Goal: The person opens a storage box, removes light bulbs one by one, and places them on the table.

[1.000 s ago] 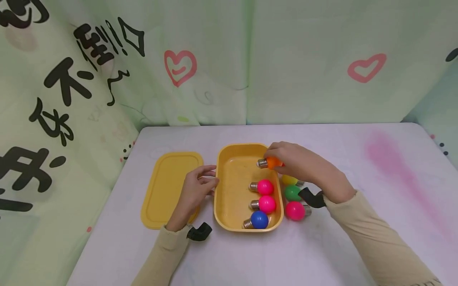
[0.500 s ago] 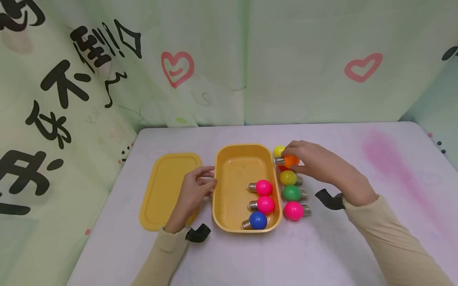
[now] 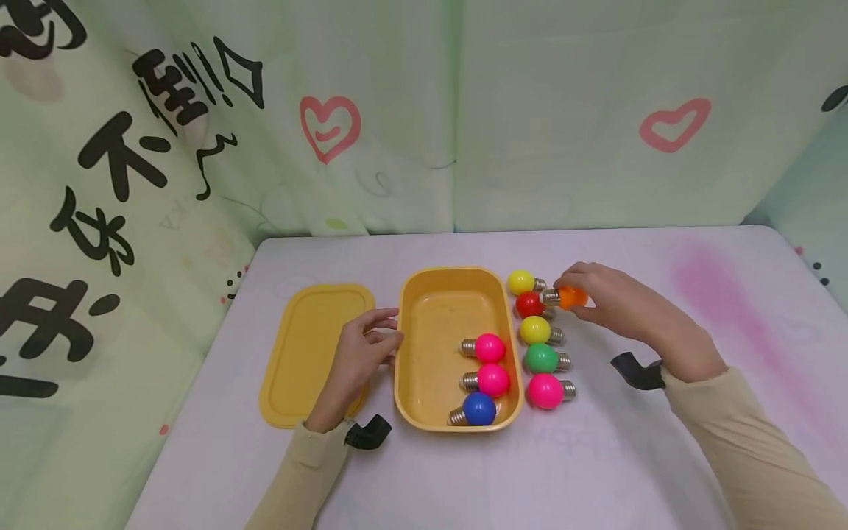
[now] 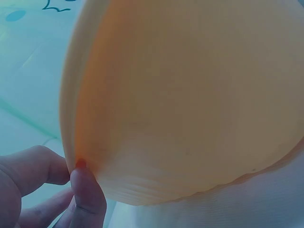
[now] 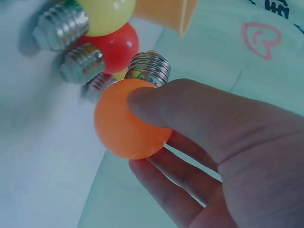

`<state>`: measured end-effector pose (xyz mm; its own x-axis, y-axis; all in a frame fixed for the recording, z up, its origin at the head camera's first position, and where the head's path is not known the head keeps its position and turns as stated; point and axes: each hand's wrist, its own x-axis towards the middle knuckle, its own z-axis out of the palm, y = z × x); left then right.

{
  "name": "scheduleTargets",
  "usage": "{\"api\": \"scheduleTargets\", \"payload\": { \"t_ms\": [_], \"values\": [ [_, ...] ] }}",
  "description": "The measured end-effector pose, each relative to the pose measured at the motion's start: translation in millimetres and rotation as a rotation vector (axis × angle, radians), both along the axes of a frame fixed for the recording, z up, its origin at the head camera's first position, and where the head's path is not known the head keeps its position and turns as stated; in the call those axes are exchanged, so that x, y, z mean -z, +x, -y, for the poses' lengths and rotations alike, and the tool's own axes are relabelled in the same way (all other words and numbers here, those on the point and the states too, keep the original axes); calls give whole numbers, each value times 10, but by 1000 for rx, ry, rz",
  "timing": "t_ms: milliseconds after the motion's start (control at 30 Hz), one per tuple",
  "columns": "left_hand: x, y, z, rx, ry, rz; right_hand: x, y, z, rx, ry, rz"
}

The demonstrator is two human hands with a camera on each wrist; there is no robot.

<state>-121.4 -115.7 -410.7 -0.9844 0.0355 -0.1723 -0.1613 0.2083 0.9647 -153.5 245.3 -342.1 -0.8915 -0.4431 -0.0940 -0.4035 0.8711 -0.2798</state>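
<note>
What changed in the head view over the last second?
The right hand, holding the orange bulb throughout, carried it rightward from over the tray to right of the red bulb, uncovering that and the farthest yellow bulb. Nothing was let go. The left hand stayed at the tray's rim; lid and tray bulbs stayed put.

Head view: looking forward and down from the person's side, sitting well back, taking in most of the worktop [image 3: 424, 478] and the curtain [image 3: 550, 162] behind. Left wrist view: peering in very close past the left fingers [image 4: 89, 194], the box [image 4: 190, 104] filling most of it. Right wrist view: facing the orange bulb [image 5: 118, 126] close up, right fingers [image 5: 161, 187] reaching in from the lower right, curtain tilting. Head and left wrist are sharing the box; head and right wrist, both bulb and curtain.
</note>
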Motion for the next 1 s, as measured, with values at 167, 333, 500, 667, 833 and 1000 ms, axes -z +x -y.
{"api": "scheduleTargets", "payload": {
  "t_ms": [167, 333, 500, 667, 833, 1000],
  "values": [
    [-6, 1, 2, 0, -2, 2, 69, -31, -74, 25, 5, 18],
    [-3, -5, 4, 4, -5, -1, 149, -81, -154, 43, 6, 29],
    [-19, -2, -2, 2, -1, 0, 236, -142, -234, 41, 6, 40],
    [-23, -4, -6, -5, -1, 9, 306, -190, -282, 35, 3, 31],
    [-13, -9, -6, -2, 9, 13, 366, -223, -318, 40, 12, 32],
    [-13, -4, 1, -1, 16, 11, 396, -245, -341, 40, 17, 35]
  ]
}}
